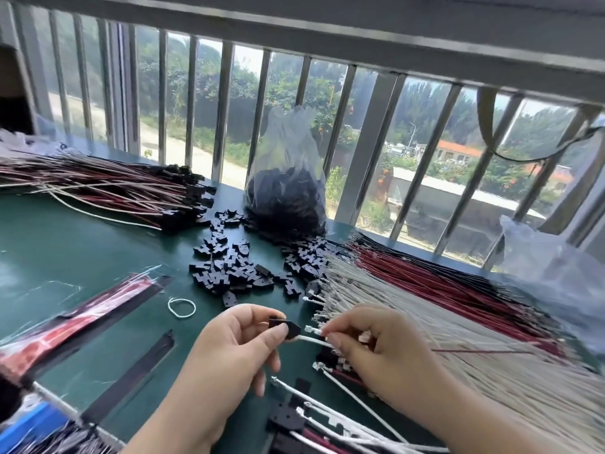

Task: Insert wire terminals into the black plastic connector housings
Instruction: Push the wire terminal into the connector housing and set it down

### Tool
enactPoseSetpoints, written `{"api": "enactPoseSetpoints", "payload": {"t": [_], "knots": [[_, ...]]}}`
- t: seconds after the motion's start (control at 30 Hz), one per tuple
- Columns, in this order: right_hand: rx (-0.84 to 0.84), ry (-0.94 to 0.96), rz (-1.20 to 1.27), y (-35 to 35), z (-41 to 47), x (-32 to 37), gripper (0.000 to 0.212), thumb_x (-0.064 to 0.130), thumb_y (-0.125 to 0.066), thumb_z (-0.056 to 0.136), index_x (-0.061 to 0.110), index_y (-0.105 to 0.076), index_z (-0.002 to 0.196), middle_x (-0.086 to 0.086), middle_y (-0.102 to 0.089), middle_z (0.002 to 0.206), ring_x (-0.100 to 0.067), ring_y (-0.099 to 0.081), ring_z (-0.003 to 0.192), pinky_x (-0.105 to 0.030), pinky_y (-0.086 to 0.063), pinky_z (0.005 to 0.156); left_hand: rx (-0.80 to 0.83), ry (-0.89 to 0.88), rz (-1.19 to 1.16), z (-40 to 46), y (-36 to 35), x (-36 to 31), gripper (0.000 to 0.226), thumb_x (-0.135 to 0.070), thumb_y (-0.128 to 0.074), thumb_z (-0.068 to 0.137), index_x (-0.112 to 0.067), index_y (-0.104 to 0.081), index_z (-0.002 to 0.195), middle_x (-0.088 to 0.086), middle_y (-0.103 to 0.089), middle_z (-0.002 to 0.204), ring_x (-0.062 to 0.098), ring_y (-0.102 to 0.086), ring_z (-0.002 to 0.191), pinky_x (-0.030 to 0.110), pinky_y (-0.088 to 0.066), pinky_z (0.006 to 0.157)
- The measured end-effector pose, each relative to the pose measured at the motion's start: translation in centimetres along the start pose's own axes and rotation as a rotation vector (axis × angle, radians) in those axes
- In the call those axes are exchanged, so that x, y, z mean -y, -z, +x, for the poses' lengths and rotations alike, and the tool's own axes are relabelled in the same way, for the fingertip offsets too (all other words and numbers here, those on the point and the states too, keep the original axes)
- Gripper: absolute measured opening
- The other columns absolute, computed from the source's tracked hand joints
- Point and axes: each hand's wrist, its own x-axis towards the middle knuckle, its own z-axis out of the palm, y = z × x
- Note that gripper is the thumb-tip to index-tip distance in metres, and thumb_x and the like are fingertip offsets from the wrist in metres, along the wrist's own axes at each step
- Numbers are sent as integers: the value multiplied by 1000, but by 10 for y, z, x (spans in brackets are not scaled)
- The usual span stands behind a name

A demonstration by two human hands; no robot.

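Many finished harnesses [124, 191] lie beyond your left hand [235, 348], which pinches a small black plastic housing [286, 327], while your right hand [370, 342] grips a white terminal wire [311, 338].

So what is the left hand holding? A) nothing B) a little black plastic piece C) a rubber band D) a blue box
B: the left hand pinches a small black connector housing between thumb and fingers, with a white wire running from it toward the right hand.
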Motion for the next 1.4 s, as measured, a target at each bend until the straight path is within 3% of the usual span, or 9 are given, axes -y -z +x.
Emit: {"api": "enactPoseSetpoints", "payload": {"t": [0.13, 0.23, 0.43, 0.67, 0.8, 1.03, 1.13, 1.27, 1.4], "knots": [[38, 28, -11, 1, -1, 0, 24, 16, -66, 85, 39, -69, 82, 27, -62, 88, 2, -57, 81, -9, -42, 74, 6, 0, -8, 0, -1, -1, 5, -10, -65, 84, -13, -69, 84, 15, -63, 56, 18, -41, 35, 18, -34, 35], [37, 29, 2, 0, -1, -1, 21, 14, -65, 87, 34, -72, 85, 28, -61, 91, 3, -57, 83, -8, -40, 73, 15, 12, -18, -1, -2, -2, 6, -8, -65, 83, -7, -67, 88, 19, -70, 71, 20, -44, 39, 20, -36, 34], [30, 35, 44, 0, -4, -4, 23, 12, -65, 88, 35, -71, 87, 24, -63, 88, -1, -59, 82, -13, -44, 72, 39, 4, -46, -2, -3, -3, 7, -3, -63, 83, -3, -65, 90, 15, -73, 76, 14, -45, 37, 16, -35, 32], [23, 44, 48, -2, -4, -5, 24, 10, -65, 87, 33, -73, 90, 23, -64, 85, -1, -59, 78, -8, -41, 67, 66, 21, -96, -4, -3, -5, 9, -1, -63, 81, 0, -64, 90, 15, -73, 77, 10, -46, 37, 15, -34, 31], [47, 33, 59, 0, -4, -6, 25, 11, -65, 87, 35, -73, 90, 26, -65, 84, 4, -59, 79, -7, -40, 70, 112, 56, -116, -4, -2, -6, 22, -10, -67, 72, 1, -64, 91, 15, -73, 78, 8, -44, 36, 12, -29, 30], [-12, 210, -199, -3, -7, -6, 16, 19, -61, 86, 29, -73, 90, 21, -55, 70, 0, -54, 64, -10, -40, 56, 105, 121, -46, -1, -5, -3, 5, -5, -69, 76, -7, -68, 80, 18, -72, 76, 7, -38, 34, 10, -25, 32], [-21, 247, -207, -6, -7, -5, 15, 21, -59, 85, 27, -72, 89, 22, -52, 70, 1, -53, 63, -17, -44, 55, 154, 140, -79, -2, -6, -5, 4, -6, -71, 72, -9, -70, 74, 11, -72, 70, 6, -37, 33, 9, -24, 33], [-24, 88, 7, -9, -3, -4, 11, 19, -70, 84, 28, -75, 80, 22, -62, 66, 6, -56, 67, -6, -40, 62, 105, 106, -75, -2, -9, -5, 10, -2, -68, 76, -11, -72, 74, 7, -62, 59, 8, -37, 35, 9, -23, 33], [47, 12, 27, -2, -1, -5, 18, 42, -62, 84, 29, -72, 76, 19, -62, 66, 1, -56, 63, -15, -41, 58, 49, 80, -63, -2, -10, -3, 8, 1, -66, 79, -6, -71, 80, 5, -56, 53, 7, -36, 34, 10, -23, 33]]}}
